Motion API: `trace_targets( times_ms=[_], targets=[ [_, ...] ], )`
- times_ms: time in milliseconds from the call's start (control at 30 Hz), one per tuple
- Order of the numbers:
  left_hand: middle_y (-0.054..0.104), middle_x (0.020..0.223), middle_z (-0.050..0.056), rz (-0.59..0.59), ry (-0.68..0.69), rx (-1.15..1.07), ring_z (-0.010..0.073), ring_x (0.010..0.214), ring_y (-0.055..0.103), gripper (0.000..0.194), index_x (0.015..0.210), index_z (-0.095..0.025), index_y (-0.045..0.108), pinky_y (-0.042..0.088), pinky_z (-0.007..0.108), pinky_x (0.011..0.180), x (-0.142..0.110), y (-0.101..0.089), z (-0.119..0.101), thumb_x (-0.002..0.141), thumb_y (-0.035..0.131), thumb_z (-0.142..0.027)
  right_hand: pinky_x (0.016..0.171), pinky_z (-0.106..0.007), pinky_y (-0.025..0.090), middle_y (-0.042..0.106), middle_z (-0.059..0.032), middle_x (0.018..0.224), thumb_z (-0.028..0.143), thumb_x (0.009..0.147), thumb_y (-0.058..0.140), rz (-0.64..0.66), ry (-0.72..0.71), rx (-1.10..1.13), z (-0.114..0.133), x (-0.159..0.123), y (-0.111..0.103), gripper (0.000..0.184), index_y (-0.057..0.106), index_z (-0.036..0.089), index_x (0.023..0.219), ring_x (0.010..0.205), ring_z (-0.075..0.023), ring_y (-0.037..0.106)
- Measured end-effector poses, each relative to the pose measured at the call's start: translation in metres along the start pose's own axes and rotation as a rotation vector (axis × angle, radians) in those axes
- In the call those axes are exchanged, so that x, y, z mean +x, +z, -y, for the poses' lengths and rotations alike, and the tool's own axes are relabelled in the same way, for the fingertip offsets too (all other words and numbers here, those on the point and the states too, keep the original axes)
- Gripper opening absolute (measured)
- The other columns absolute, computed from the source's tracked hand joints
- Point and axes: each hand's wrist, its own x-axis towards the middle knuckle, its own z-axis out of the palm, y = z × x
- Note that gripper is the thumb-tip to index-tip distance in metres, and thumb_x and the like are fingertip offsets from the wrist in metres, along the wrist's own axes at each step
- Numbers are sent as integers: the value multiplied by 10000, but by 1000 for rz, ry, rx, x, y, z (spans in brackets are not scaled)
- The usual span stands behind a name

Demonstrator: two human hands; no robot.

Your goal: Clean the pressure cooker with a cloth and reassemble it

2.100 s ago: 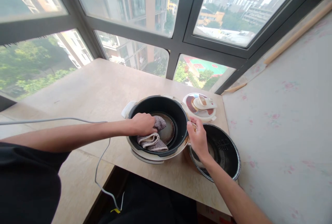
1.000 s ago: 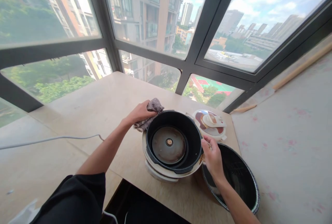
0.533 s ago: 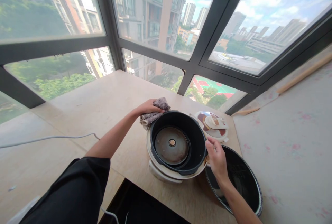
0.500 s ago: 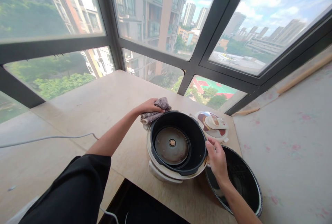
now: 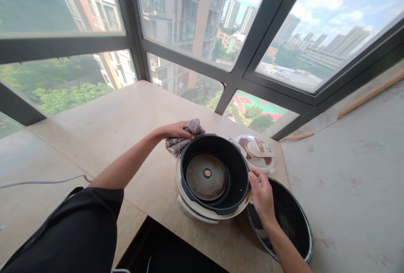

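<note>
A round cooker (image 5: 183,203) with a cream-white outer body stands on the counter, its black inside and metal heating plate (image 5: 202,186) facing up. My left hand (image 5: 178,130) is closed on a bunched grey-brown cloth (image 5: 193,127), pressed against the cooker's far left rim. My right hand (image 5: 262,191) grips the right side of the cooker's rim, thumb over the edge. Behind that hand sits a large dark inner pot (image 5: 296,218), partly hidden by my forearm. The white and brown cooker lid (image 5: 257,153) lies on the counter beyond the cooker.
The pale counter (image 5: 110,113) runs along framed windows (image 5: 189,66). A white cord (image 5: 47,181) crosses its left part. A black panel (image 5: 170,247) lies at the near edge. To the right is a flower-patterned wall (image 5: 353,180).
The left hand and cloth have shifted slightly left and down along the cooker's rim. The whole view has moved a little; the right hand keeps its hold.
</note>
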Motion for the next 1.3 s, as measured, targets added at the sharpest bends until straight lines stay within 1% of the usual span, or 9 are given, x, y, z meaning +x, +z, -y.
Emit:
trace_targets(
  times_ms=[100,233,367,600,700,900,1100,1167,1300],
  targets=[
    [744,1183,85,-79,20,-151,300,1111,682,583,1182,-172,697,534,357,962,-22,10,3,644,832,-350,1010,-470,437,712,-157,1140,654,815,579,6,-4,2,-1,0,0,571,680,151,1067,1085,-328,629],
    [757,1002,75,-428,-76,-252,279,952,703,554,1078,-157,695,561,339,814,-51,33,6,581,851,-346,1013,-472,438,711,-159,1144,655,808,580,3,-1,3,-1,0,0,578,681,150,1070,1090,-330,628],
    [742,908,69,-710,-83,-339,231,818,691,550,1028,-157,687,548,309,706,-74,62,11,541,874,-329,1016,-473,438,713,-161,1140,649,803,582,-3,14,4,0,0,1,589,684,141,1082,1091,-330,631],
    [729,1035,89,-1114,-126,-388,228,940,695,608,1106,-145,642,552,336,841,-103,122,18,603,877,-392,1025,-473,438,714,-151,1143,645,801,586,1,5,22,1,-1,1,579,691,146,1073,1087,-324,636],
    [711,1103,102,-1191,-158,-406,233,1011,688,646,1154,-146,612,542,353,906,-113,144,20,632,873,-423,1026,-475,438,717,-149,1129,636,795,594,-12,6,35,-1,0,1,570,694,146,1066,1078,-322,638],
    [695,1086,92,-1188,-159,-363,237,1004,685,656,1169,-154,573,543,376,919,-129,168,13,646,855,-433,1004,-470,446,723,-152,1095,631,790,587,-26,-12,44,-3,2,3,568,696,138,1050,1040,-316,643],
    [706,1014,64,-1135,-106,10,226,934,678,480,1092,-172,630,548,343,843,-162,178,-13,668,775,-344,974,-460,457,730,-143,1050,624,783,584,-22,-23,65,-1,2,5,534,699,148,994,993,-308,650],
    [713,980,55,-1195,-94,95,223,897,681,462,1067,-171,648,555,332,807,-181,177,-21,649,766,-329,964,-456,462,733,-143,1039,619,776,584,-25,-25,77,0,2,5,527,700,149,985,986,-308,653],
    [725,958,52,-1420,-51,178,222,862,684,477,1021,-162,664,567,332,795,-216,175,-34,592,802,-316,965,-450,461,736,-143,1037,612,771,583,-32,-45,97,0,3,6,517,700,151,975,997,-306,649]
  ],
)
